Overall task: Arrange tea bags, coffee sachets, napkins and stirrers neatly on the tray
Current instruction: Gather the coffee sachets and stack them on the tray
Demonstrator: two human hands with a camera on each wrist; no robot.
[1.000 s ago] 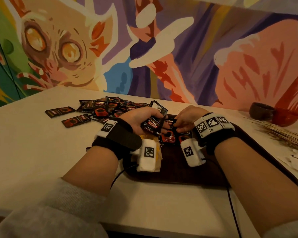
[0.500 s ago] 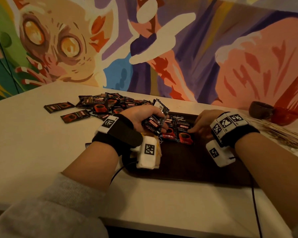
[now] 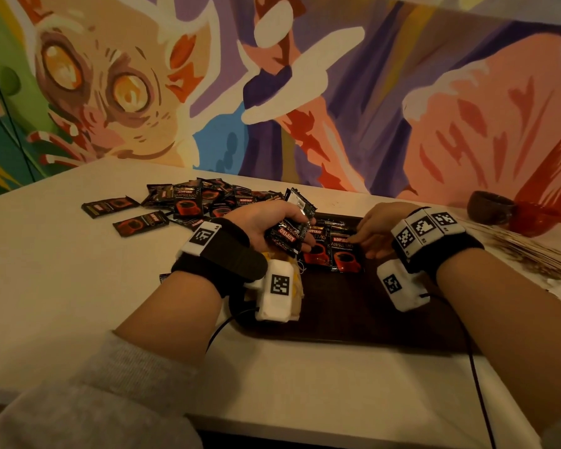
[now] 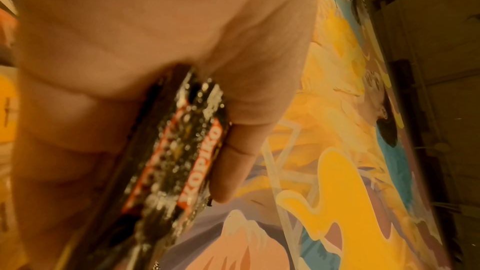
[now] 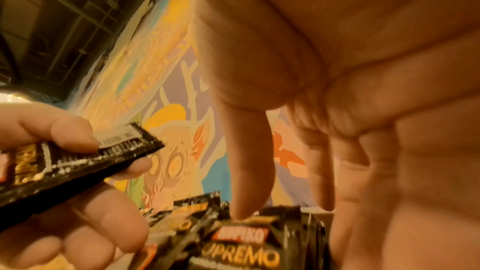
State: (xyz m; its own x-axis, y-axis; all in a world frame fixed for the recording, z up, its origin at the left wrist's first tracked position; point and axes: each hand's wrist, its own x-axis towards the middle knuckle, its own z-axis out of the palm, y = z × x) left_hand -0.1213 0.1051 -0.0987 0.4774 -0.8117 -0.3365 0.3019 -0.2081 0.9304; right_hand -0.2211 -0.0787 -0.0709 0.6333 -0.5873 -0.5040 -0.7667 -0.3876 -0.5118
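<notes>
Centrally, your left hand (image 3: 266,226) grips a bundle of coffee sachets (image 3: 289,228) at the left edge of the dark tray (image 3: 353,306), fingers and thumb curled round the bundle; the left wrist view shows the sachets clamped between thumb and fingers. Your right hand (image 3: 374,230) reaches over the tray with straight, relaxed fingers, holding nothing; the fingertips (image 5: 241,210) touch the upper edge of the sachets laid on the tray (image 3: 332,251), which lie side by side, face up, in its far part. A loose pile of sachets (image 3: 195,202) lies on the white table (image 3: 62,280), left of the tray. Yellow-tagged tea bags (image 3: 297,280) lie on the tray's left side, partly hidden by your left wrist. Thin stirrers (image 3: 531,251) fan out on the table to the right, near a brown cup (image 3: 489,209) and a red cup (image 3: 531,217).
</notes>
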